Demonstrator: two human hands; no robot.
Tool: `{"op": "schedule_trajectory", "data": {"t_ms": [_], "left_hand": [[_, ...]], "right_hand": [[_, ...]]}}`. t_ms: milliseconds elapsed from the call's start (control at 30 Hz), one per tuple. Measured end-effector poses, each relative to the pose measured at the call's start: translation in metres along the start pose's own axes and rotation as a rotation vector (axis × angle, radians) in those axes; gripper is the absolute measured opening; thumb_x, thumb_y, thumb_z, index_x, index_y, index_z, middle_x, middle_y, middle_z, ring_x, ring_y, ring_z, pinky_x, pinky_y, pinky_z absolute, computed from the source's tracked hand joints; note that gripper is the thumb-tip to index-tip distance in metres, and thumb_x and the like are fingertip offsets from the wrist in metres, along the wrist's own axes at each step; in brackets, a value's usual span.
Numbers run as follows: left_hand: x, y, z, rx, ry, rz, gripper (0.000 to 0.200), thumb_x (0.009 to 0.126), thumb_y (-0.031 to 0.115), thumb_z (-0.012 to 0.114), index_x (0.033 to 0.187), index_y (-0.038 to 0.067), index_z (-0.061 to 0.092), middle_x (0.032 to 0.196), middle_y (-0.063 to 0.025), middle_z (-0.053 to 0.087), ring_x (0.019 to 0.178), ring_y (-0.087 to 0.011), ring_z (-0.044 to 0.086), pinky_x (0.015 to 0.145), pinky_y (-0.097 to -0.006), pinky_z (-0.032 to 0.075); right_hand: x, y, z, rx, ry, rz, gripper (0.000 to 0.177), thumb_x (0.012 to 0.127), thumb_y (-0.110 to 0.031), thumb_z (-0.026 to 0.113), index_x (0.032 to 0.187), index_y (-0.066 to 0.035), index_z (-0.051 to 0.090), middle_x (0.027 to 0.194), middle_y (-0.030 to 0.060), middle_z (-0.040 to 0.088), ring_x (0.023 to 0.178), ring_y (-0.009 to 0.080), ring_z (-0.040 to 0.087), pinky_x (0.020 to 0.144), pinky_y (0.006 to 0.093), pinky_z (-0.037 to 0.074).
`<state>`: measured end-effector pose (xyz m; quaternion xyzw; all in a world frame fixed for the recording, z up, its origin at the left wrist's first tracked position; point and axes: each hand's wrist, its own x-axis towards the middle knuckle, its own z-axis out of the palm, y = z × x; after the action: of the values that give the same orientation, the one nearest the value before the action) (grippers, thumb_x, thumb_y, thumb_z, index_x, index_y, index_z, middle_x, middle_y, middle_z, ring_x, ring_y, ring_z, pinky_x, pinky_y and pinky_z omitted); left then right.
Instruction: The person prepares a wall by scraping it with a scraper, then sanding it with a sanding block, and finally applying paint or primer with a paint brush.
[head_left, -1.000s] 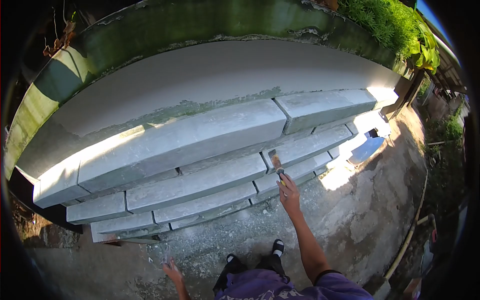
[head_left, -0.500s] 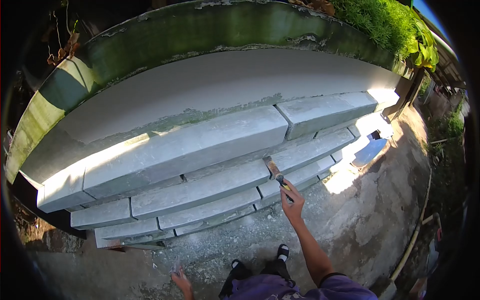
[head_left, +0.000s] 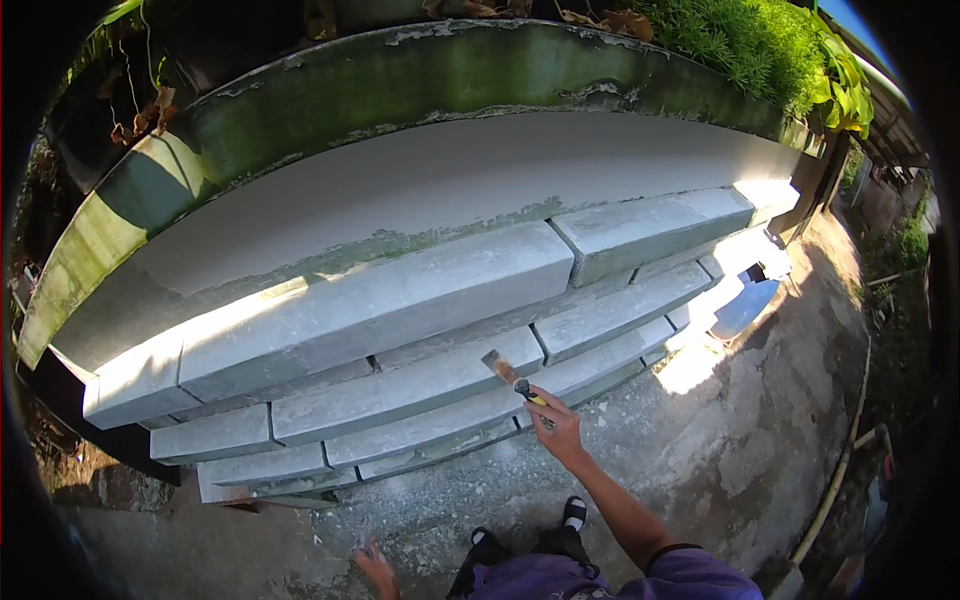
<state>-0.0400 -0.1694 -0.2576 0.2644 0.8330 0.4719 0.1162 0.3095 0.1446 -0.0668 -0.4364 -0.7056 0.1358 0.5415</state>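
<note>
My right hand (head_left: 556, 425) is closed round the black-and-yellow handle of a putty knife (head_left: 502, 368). Its wide, rust-stained blade points up and left, over the face of a grey block (head_left: 420, 372) in a stepped row. Just right of the blade runs a dark vertical joint between two blocks. Low in the view, my left hand (head_left: 376, 570) hangs near the ground, its fingers curled. Something pale shows at its fingertips, too blurred to name.
Above the steps stands a white wall (head_left: 420, 180) under a mossy curved ledge (head_left: 420, 85). Green plants (head_left: 740, 50) hang at upper right. A blue container (head_left: 745, 308) sits in sunlight beside the steps. Rough concrete ground (head_left: 680, 450) lies below, with a pole (head_left: 835, 490) at the right.
My right hand has moved the putty knife left, from the joint between two blocks onto the left block's face. My left hand has shifted slightly, and the whole view has moved a little.
</note>
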Motion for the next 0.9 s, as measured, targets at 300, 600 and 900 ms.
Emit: {"op": "schedule_trajectory", "data": {"t_ms": [300, 600, 900], "left_hand": [[0.005, -0.013, 0.006, -0.2, -0.073, -0.045, 0.033, 0.089, 0.0, 0.052, 0.121, -0.01, 0.057, 0.116, -0.0188, 0.064, 0.108, -0.0254, 0.059, 0.092, -0.0348, 0.045], [0.009, 0.024, 0.024, -0.123, -0.01, -0.049, 0.032, 0.093, 0.015, 0.063, 0.111, -0.011, 0.057, 0.106, -0.0178, 0.061, 0.097, -0.0244, 0.056, 0.087, -0.0391, 0.044], [0.018, 0.066, 0.03, -0.407, -0.013, 0.004, 0.033, 0.094, 0.011, 0.058, 0.12, -0.009, 0.054, 0.114, -0.0163, 0.059, 0.106, -0.023, 0.055, 0.095, -0.0351, 0.042]], "right_hand": [[-0.02, -0.027, 0.02, 0.081, -0.107, -0.071, 0.018, 0.08, 0.008, 0.066, 0.097, 0.005, 0.071, 0.119, 0.0193, 0.066, 0.1, 0.0335, 0.068, 0.086, 0.0337, 0.053], [0.005, -0.02, 0.009, -0.021, 0.222, 0.116, 0.02, 0.08, 0.008, 0.066, 0.099, 0.002, 0.072, 0.122, 0.0182, 0.064, 0.105, 0.0341, 0.065, 0.087, 0.037, 0.052], [0.009, 0.02, -0.037, -0.144, 0.343, 0.132, 0.016, 0.082, 0.007, 0.067, 0.098, 0.004, 0.071, 0.12, 0.0185, 0.065, 0.106, 0.0309, 0.066, 0.089, 0.0352, 0.051]]}}
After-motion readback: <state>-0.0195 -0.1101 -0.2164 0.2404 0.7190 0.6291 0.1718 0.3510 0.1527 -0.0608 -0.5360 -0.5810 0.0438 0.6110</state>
